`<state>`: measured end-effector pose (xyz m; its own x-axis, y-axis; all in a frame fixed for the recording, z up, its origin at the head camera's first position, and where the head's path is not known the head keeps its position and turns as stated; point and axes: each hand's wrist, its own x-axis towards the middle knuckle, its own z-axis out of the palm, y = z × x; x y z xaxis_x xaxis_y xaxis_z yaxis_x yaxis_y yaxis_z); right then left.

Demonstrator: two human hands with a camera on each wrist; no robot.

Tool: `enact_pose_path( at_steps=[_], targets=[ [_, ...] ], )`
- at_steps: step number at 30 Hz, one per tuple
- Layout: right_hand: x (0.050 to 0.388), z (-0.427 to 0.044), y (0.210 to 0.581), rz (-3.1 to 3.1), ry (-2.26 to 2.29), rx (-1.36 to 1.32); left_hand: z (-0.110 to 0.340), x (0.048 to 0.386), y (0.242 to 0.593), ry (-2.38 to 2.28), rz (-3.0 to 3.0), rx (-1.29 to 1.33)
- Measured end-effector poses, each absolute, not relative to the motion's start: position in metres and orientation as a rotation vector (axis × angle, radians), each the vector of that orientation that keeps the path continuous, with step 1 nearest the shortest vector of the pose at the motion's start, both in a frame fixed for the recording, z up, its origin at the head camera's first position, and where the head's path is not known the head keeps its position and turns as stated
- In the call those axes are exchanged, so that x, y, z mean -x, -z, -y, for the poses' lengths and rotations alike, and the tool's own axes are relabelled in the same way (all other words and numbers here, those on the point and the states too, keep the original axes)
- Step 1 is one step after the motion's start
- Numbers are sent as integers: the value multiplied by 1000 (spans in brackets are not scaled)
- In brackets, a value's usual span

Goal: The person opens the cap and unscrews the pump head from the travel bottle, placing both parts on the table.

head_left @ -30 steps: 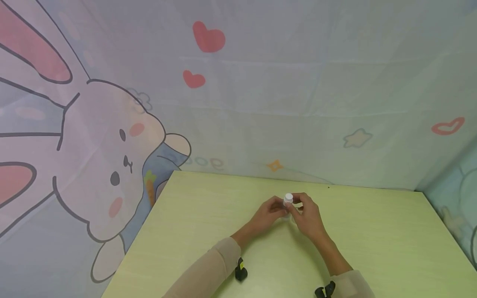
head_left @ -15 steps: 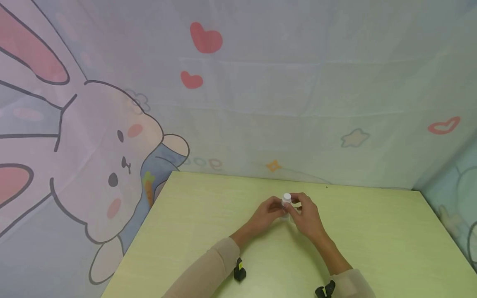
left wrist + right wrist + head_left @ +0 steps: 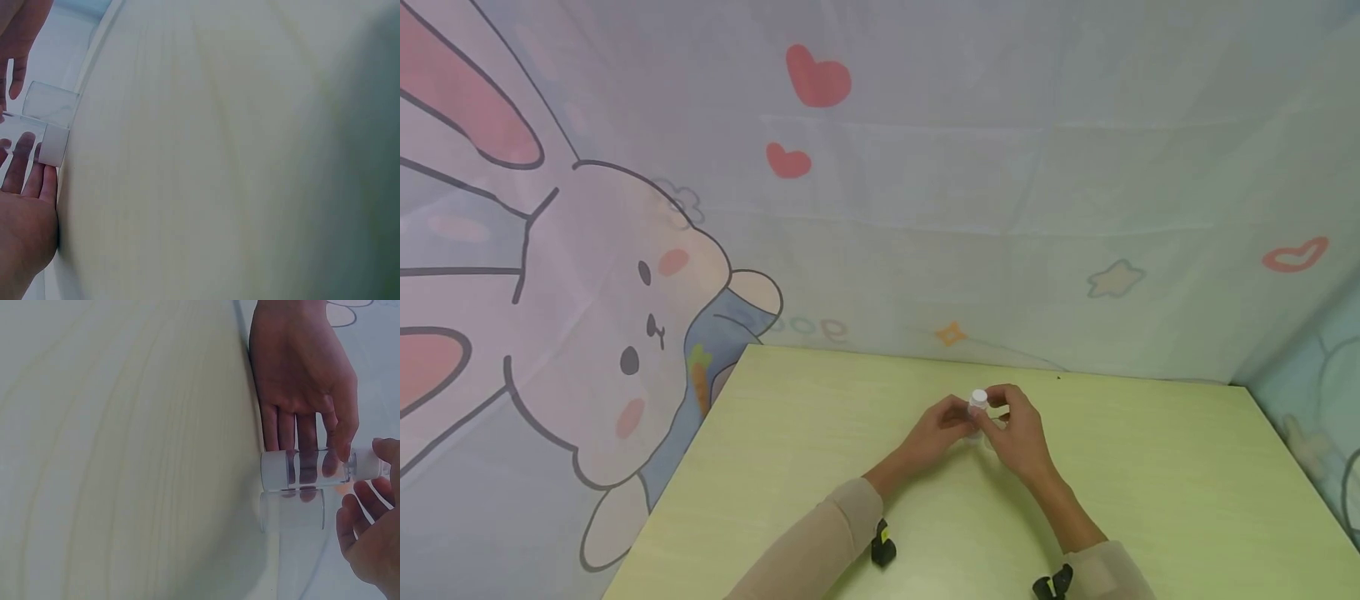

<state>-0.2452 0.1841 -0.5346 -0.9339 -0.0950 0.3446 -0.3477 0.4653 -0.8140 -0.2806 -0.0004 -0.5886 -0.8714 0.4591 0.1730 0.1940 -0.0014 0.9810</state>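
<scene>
A small clear bottle (image 3: pixel 307 470) with a white base band and a white cap (image 3: pixel 979 397) stands upright on the table. My left hand (image 3: pixel 934 432) holds the bottle's body from the left, its fingers reaching behind the clear wall in the right wrist view. At the top, my right hand (image 3: pixel 1018 433) grips the white cap between thumb and fingers. A clear, cup-like piece (image 3: pixel 294 510) stands on the table right beside the bottle, under the right hand. In the left wrist view, the white base band (image 3: pixel 54 145) shows near the left hand's fingers.
The pale yellow-green table (image 3: pixel 820 400) meets a hanging cloth backdrop (image 3: pixel 925 208) printed with a rabbit and hearts. Black devices (image 3: pixel 883 546) hang at both sleeve cuffs.
The right hand's fingers shift slightly at the cap, with the index finger a little higher. The left hand and the bottle stay in place.
</scene>
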Motion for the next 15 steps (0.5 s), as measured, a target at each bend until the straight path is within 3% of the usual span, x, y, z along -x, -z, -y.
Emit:
enact_pose_path(
  at_steps=[15],
  targets=[
    [246, -181, 535, 2441, -1392, -391, -1, 279, 586, -1987, -2073, -661]
  ],
)
